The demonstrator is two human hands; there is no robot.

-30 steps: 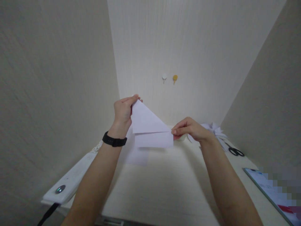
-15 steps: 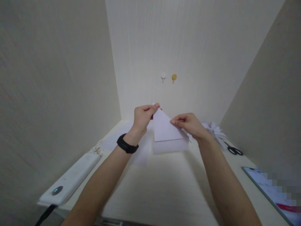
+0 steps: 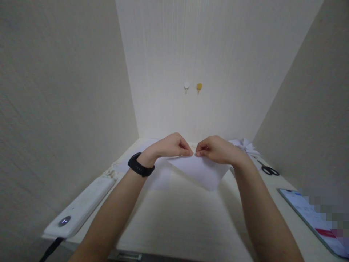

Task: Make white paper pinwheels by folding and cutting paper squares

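Observation:
A white sheet of paper [image 3: 201,171] hangs tilted between my hands, above the table's far half. My left hand [image 3: 174,145], with a black band on its wrist, pinches the sheet's upper edge between thumb and fingertips. Close beside it, my right hand [image 3: 216,149] pinches the same edge, the two sets of fingertips almost touching. One corner of the paper points down toward me. The right end of the sheet passes behind my right wrist.
White paper sheets [image 3: 158,180] lie on the table at left. A white box-like device [image 3: 81,207] with a cable is at the left edge. On the right are crumpled paper pieces [image 3: 247,145], black-handled scissors [image 3: 269,170] and a phone or tablet [image 3: 305,214]. Two hooks [image 3: 199,86] hang on the wall.
My left hand has come down and right, my right hand slightly left, so the fingertips now meet. The paper has turned, its long edge now on top and a corner pointing down.

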